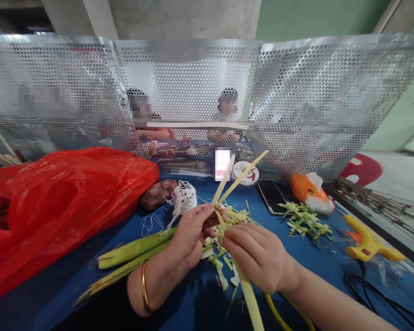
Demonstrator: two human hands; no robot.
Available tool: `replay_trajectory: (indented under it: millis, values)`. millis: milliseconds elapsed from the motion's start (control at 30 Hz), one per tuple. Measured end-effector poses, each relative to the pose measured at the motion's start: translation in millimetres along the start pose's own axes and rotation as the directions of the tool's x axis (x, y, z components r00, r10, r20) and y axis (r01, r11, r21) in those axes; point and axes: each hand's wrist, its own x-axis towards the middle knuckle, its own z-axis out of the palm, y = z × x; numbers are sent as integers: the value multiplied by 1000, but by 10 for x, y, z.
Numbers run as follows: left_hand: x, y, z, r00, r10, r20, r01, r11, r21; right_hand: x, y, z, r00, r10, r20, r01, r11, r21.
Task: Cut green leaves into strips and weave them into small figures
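My left hand [193, 232], with a gold bangle [144, 287] at its wrist, pinches pale yellow-green leaf strips [239, 178] near the middle of the view. Two strip ends fan upward above its thumb. Close by on the right, my right hand [257, 253] has its fingers closed on a strip of the same leaf. A wider leaf length [249, 296] hangs down below that hand toward the front. Cut leaf scraps [222, 273] lie on the blue table under both hands. Green stalks [134, 250] rest left of my left wrist.
A red plastic bag [72, 197] fills the left. Behind the hands are white string [184, 197], a checkered pouch [158, 194], a ribbon spool [246, 174] and a phone [272, 196]. Folded leaf pieces [307, 220], a tissue pack [310, 191] and a yellow glue gun [372, 243] lie right. Two people sit beyond a perforated screen [189, 78].
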Motion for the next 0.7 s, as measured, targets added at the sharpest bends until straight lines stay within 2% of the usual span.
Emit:
replay_trajectory:
  millis: [100, 200, 300, 400, 533, 633, 667, 700]
  values:
    - [32, -40, -40, 1000, -8, -6, 8, 1000, -24, 21, 0, 36, 990, -129, 55, 133, 989, -69]
    - [40, -49, -46, 996, -76, -45, 74, 996, -53, 14, -7, 126, 966, -244, 89, 252, 963, -93]
    - [13, -8, -10, 984, -148, -96, 139, 986, -96, 0, -4, 203, 956, -268, 122, 280, 955, -94]
    - [-23, 50, 35, 985, -136, -107, 125, 986, -108, 8, 31, 207, 966, -201, 160, 208, 978, -24]
    - [-29, 100, 61, 991, -39, -130, 33, 998, -54, 22, 133, 97, 974, -83, 210, 64, 993, 95]
    - [-16, 102, 60, 990, 9, -139, -11, 1000, -16, 11, 195, 22, 994, -8, 111, -7, 991, 136]
    - [-16, 95, 59, 991, 16, -132, -16, 1000, 1, 9, 201, 12, 995, 83, 55, -90, 986, 142]
    - [-18, 85, 58, 993, 20, -117, -18, 1000, 20, 10, 199, 10, 977, 215, 2, -213, 964, 162]
